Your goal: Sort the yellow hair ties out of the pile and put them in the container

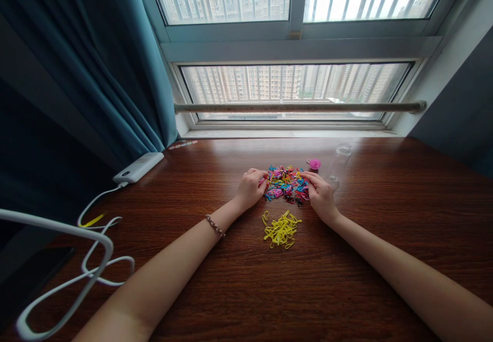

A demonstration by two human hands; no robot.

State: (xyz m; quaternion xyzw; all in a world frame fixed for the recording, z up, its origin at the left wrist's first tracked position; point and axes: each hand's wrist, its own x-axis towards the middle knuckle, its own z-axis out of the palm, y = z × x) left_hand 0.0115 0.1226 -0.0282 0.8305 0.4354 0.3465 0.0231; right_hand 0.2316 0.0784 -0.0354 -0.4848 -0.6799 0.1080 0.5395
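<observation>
A pile of small multicoloured bands (285,183) lies on the brown wooden table (231,301). My left hand (252,187) is at the pile's left edge, fingers curled together; what they hold, if anything, is too small to make out. At the right edge, my right hand (319,192) touches the bands with its fingers pressed together, near a yellow one; whether it grips that band is unclear. Nearer to me is a separate heap of yellow bands (282,230).
Behind my right hand lie a clear bottle (339,166) and a pink lid (315,164). A white power bank (139,167) with a looping white cable (102,239) is on the left, beside a blue curtain (150,90). The window (296,85) stands beyond the table.
</observation>
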